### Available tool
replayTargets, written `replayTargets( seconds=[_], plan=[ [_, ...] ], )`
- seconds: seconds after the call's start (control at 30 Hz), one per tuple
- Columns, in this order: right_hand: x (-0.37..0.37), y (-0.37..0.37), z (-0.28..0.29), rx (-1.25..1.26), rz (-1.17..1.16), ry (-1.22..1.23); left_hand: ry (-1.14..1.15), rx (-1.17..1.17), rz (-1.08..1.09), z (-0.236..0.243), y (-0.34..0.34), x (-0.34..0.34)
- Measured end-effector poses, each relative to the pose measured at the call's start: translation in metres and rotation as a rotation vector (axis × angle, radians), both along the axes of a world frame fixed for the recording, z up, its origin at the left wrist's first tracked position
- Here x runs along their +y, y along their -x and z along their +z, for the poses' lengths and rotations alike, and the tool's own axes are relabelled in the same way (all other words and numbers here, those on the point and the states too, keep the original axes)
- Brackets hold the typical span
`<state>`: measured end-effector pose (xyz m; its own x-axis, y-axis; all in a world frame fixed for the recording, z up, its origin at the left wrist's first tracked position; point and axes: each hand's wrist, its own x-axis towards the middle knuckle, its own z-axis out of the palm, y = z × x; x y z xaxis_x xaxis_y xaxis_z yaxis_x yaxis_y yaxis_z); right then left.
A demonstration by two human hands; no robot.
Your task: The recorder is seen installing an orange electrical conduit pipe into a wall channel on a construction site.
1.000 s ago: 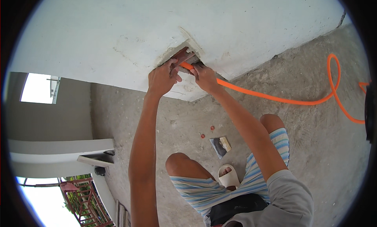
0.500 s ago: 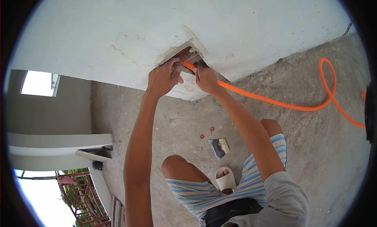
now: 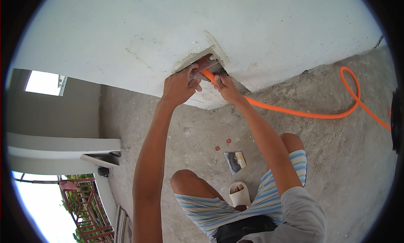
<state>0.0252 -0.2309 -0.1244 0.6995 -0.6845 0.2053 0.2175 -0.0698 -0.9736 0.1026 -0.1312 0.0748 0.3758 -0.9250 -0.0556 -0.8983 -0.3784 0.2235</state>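
Observation:
A square cut-out (image 3: 191, 58) in the low part of the white wall (image 3: 269, 28) holds a reddish-brown box-like piece (image 3: 209, 60). The end of an orange flexible tube (image 3: 303, 114) runs up into that opening, against or beside the piece. My right hand (image 3: 226, 87) grips the tube just outside the opening, thumb and fingers closed round it. My left hand (image 3: 180, 85) is at the opening's lower left edge, fingers bent in by the brown piece and tube end; exactly what it grips is hidden.
On the concrete floor (image 3: 198, 129) between my knees lie a flat trowel-like tool (image 3: 235, 162) and two small red round bits (image 3: 228, 140). The tube loops at right near a dark object at the rim. A grey board (image 3: 101, 159), window and red metal frame (image 3: 84, 201) are at left.
The view has shifted slightly, so the opening and both hands sit a little farther right. Both hands keep their places on the work, with only slight movement. The tube's loop looks narrower.

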Motion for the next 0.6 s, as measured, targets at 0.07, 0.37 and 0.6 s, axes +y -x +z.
replayTargets(
  seconds=[0.07,0.37,0.6],
  plan=[
    [0.001,0.001,0.000,0.074,0.008,0.032,-0.008,-0.001,0.009,-0.001,0.001,0.000],
    [0.018,0.010,0.013,0.149,-0.233,0.411,0.067,-0.020,-0.035,-0.007,-0.005,0.001],
    [0.002,0.019,0.020,0.129,-0.141,0.621,0.162,-0.250,-0.062,-0.022,-0.009,0.005]
  ],
)
